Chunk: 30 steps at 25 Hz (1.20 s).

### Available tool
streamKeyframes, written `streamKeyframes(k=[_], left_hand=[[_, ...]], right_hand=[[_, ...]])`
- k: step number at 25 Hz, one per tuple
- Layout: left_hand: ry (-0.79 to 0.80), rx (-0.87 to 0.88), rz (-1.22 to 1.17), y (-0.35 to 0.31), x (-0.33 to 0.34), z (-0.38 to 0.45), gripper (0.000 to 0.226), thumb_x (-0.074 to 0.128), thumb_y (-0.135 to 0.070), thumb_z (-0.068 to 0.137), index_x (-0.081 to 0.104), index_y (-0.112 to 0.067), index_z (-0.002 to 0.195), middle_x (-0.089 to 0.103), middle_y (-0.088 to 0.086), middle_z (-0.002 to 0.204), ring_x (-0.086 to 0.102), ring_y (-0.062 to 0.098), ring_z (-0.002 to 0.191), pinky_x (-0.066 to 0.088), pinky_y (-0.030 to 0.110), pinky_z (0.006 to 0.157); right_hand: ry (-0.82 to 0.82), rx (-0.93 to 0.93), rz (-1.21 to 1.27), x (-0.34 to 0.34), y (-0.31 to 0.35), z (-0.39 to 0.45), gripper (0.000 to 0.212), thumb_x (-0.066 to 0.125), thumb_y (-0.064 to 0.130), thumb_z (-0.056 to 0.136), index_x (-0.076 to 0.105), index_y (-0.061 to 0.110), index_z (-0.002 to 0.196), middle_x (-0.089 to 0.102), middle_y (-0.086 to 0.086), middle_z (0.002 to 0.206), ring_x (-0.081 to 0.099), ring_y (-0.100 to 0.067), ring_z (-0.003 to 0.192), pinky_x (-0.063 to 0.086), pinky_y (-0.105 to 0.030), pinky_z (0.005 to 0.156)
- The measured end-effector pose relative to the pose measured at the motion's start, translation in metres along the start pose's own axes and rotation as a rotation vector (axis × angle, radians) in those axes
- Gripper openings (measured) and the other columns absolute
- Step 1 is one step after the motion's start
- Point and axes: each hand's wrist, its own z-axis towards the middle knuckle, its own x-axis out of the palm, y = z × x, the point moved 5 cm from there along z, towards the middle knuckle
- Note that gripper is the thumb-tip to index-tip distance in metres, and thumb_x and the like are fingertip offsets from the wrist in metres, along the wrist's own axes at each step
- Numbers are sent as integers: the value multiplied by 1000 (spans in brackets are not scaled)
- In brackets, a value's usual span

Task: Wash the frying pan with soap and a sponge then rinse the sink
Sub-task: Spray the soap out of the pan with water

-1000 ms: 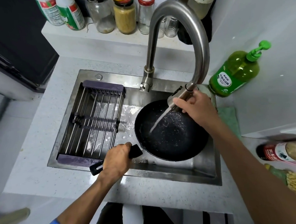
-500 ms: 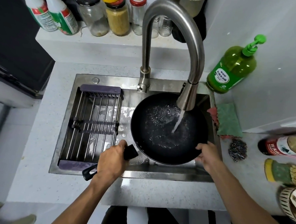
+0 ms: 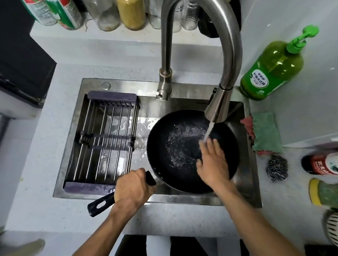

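Observation:
A black frying pan [image 3: 177, 147] sits in the right half of the steel sink [image 3: 197, 96], wet and bubbly inside. Water runs from the curved steel faucet [image 3: 218, 107] into the pan. My left hand [image 3: 133, 188] grips the pan's black handle [image 3: 101, 203] at the sink's front edge. My right hand [image 3: 212, 160] lies flat inside the pan with straight fingers, fingertips under the water stream. A green soap pump bottle [image 3: 272, 69] stands right of the sink. A green and yellow sponge [image 3: 324, 194] lies on the counter at the right.
A metal drying rack [image 3: 104, 141] fills the sink's left half. A green cloth [image 3: 264, 130] and a steel wool ball [image 3: 277, 168] lie right of the sink. Jars and bottles line the shelf behind the faucet. A red-labelled bottle [image 3: 326, 163] lies at the far right.
My right hand left the faucet head, passed the pan's near rim, and now lies flat inside the pan under the water. My left hand kept its grip on the handle.

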Motion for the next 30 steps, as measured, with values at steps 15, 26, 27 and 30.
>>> streamKeyframes(k=[15, 26, 27, 30], left_hand=[[-45, 50, 232, 6, -46, 0, 37, 59, -55, 83, 56, -23, 101, 69, 0, 94, 68, 23, 84, 38, 29, 61], [-70, 93, 233, 16, -48, -1, 34, 60, -54, 80, 59, -25, 99, 70, -1, 88, 67, 22, 79, 42, 30, 62], [-70, 88, 224, 17, -47, -3, 34, 60, -53, 81, 59, -25, 100, 70, -1, 88, 67, 22, 79, 43, 30, 62], [-78, 83, 242, 19, -45, -5, 34, 60, -54, 82, 58, -26, 101, 70, -2, 88, 67, 20, 79, 43, 30, 63]], right_hand=[[-4, -156, -137, 60, 50, 63, 70, 14, 58, 101, -12, 26, 158, -23, -2, 165, -15, -26, 154, -7, -48, 125], [-177, -164, 197, 50, 101, 92, 74, 26, 51, 102, -8, 19, 160, -18, -6, 166, -12, -25, 155, -2, -43, 125], [-157, -168, 119, 47, 89, 96, 74, 27, 52, 103, -11, 22, 159, -20, -4, 166, -14, -23, 154, -3, -43, 126], [-272, 199, 78, 37, 51, 98, 74, 36, 45, 103, -2, 18, 161, -11, -9, 168, -8, -28, 155, 4, -52, 125]])
